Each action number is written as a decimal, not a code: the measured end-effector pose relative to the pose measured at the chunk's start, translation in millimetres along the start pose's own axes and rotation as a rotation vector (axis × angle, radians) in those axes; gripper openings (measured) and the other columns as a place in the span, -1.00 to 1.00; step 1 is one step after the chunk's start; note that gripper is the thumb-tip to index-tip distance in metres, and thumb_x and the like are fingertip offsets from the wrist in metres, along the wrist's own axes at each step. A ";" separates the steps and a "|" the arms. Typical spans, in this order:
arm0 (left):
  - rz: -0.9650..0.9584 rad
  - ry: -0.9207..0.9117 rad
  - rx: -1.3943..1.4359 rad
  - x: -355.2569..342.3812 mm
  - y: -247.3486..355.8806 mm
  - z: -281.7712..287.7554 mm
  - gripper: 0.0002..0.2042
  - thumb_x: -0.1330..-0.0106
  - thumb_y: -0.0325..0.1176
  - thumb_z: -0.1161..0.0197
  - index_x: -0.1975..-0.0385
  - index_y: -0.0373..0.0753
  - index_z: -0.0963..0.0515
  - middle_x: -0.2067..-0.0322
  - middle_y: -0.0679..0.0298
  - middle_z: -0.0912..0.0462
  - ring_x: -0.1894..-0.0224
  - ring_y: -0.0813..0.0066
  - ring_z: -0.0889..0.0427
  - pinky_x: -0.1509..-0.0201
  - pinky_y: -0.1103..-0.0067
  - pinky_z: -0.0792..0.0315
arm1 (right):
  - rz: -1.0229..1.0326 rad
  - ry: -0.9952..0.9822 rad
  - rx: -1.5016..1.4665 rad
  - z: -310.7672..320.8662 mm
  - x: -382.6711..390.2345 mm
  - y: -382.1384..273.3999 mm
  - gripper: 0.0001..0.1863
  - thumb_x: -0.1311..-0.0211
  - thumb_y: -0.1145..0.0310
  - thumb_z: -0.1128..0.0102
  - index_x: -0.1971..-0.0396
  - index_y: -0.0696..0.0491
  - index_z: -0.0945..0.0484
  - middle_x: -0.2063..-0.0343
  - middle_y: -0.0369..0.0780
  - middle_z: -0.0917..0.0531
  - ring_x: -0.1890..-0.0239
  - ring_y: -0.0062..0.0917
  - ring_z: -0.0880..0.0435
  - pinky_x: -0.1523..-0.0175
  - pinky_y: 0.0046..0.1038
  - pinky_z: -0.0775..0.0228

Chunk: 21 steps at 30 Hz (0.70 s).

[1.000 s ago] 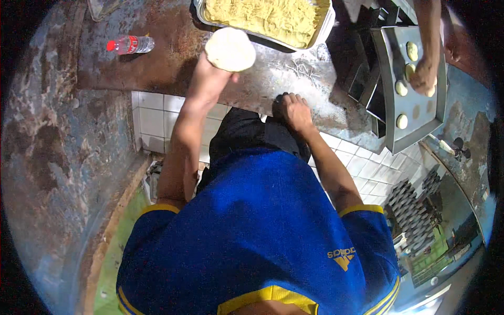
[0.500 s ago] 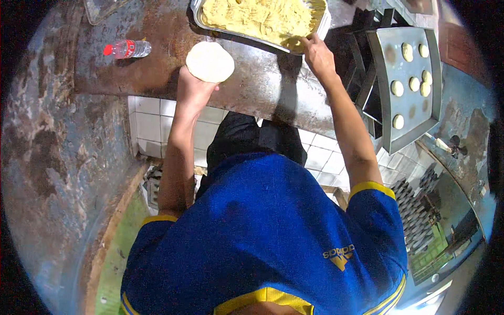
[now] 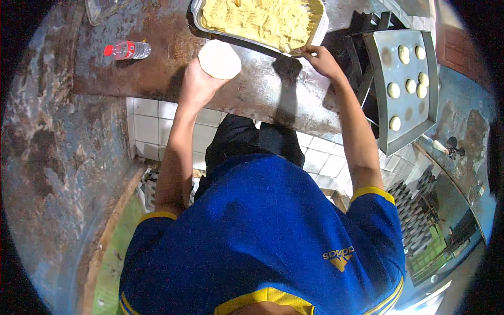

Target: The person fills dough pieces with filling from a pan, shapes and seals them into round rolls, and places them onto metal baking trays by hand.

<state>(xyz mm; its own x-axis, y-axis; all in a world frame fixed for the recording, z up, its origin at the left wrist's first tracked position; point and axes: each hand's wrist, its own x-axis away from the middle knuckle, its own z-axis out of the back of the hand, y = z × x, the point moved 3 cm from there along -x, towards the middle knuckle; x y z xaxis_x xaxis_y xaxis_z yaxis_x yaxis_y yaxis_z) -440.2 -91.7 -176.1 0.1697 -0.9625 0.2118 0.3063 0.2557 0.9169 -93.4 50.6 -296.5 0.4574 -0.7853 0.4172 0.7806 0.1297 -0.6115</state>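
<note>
My left hand [image 3: 199,86] holds a flat, round piece of pale dough [image 3: 219,59] over the worn metal counter. At the near right edge of a rectangular pan [image 3: 197,14] filled with yellow creamy mixture [image 3: 254,18], my right hand [image 3: 321,60] has its fingers pinched together; what they grip, if anything, is too small to make out. To the right, a metal sheet [image 3: 409,134] bears several small pale dough rounds [image 3: 394,90].
A plastic bottle with a red cap [image 3: 127,50] lies at the left of the counter [image 3: 139,76]. Dark metal racking [image 3: 357,58] sits under the sheet. A clear container [image 3: 97,10] is at the top left.
My right hand has moved up from the counter's front edge to the pan's rim. My left hand shifted slightly with the dough. Another person's arm over the sheet has left the view.
</note>
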 end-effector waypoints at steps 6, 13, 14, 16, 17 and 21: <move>-0.040 -0.100 0.022 -16.1 -2.3 -17.2 -0.43 -0.04 -0.25 -0.72 -0.03 -0.34 -0.66 0.11 0.20 -0.81 0.05 0.47 -0.76 -0.12 0.46 -0.60 | 0.234 0.069 -0.423 31.9 64.4 -141.4 -0.73 -0.49 0.42 -0.20 -0.09 0.09 -0.72 0.13 -0.16 -0.74 0.08 -0.49 -0.68 -0.12 -0.39 -0.50; -0.265 -0.066 -0.009 -25.4 43.9 -23.2 -0.56 -0.10 -0.30 -0.63 0.03 -0.32 -0.70 0.15 0.16 -0.83 0.12 0.40 -0.80 -0.04 0.45 -0.64 | 0.430 0.457 -0.047 7.8 105.9 -207.0 -0.48 -0.20 0.66 -0.27 -0.16 -0.09 -0.67 0.11 -0.13 -0.58 0.14 -0.20 -0.66 0.04 -0.23 -0.58; -0.243 -0.062 -0.021 -28.3 32.3 -22.4 -0.55 -0.10 -0.29 -0.62 0.03 -0.32 -0.70 0.15 0.12 -0.83 0.11 0.36 -0.81 -0.03 0.44 -0.64 | 0.435 0.457 -0.049 -0.3 108.0 -202.6 -0.48 -0.20 0.66 -0.27 -0.16 -0.09 -0.67 0.11 -0.13 -0.58 0.14 -0.20 -0.66 0.04 -0.23 -0.58; -0.222 -0.057 -0.037 -26.2 20.6 -20.2 -0.55 -0.10 -0.28 -0.61 0.02 -0.32 -0.69 0.16 0.08 -0.82 0.10 0.32 -0.82 -0.03 0.43 -0.64 | 0.463 0.641 -0.079 -15.6 116.0 -189.4 -0.54 -0.23 0.69 -0.26 -0.13 0.05 -0.66 0.21 -0.09 -0.60 0.31 -0.27 -0.62 0.14 -0.24 -0.54; -0.182 -0.056 -0.010 -25.8 17.7 -20.2 -0.56 -0.12 -0.27 -0.59 0.02 -0.32 -0.70 0.16 0.09 -0.83 0.10 0.33 -0.82 -0.03 0.43 -0.65 | 0.461 0.646 -0.079 -32.3 118.4 -172.8 -0.54 -0.23 0.69 -0.26 -0.13 0.05 -0.66 0.21 -0.09 -0.60 0.31 -0.27 -0.62 0.14 -0.24 -0.54; -0.152 -0.156 -0.007 -25.0 5.4 -30.3 -0.58 -0.16 -0.26 -0.57 0.03 -0.33 -0.71 0.15 0.10 -0.83 0.10 0.35 -0.82 -0.04 0.42 -0.64 | -0.170 0.277 -0.152 -125.4 129.3 -30.1 -0.78 -0.36 0.48 -0.23 0.03 0.13 -0.64 0.16 0.03 -0.64 0.13 -0.03 -0.67 -0.02 -0.14 -0.54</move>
<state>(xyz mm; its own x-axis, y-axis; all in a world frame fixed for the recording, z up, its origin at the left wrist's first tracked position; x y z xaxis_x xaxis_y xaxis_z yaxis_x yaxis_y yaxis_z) -414.5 -63.5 -186.8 -0.0256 -0.9923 0.1212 0.3238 0.1065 0.9401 -111.2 -130.7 -308.5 0.1777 -0.9249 0.3361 0.7534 -0.0918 -0.6511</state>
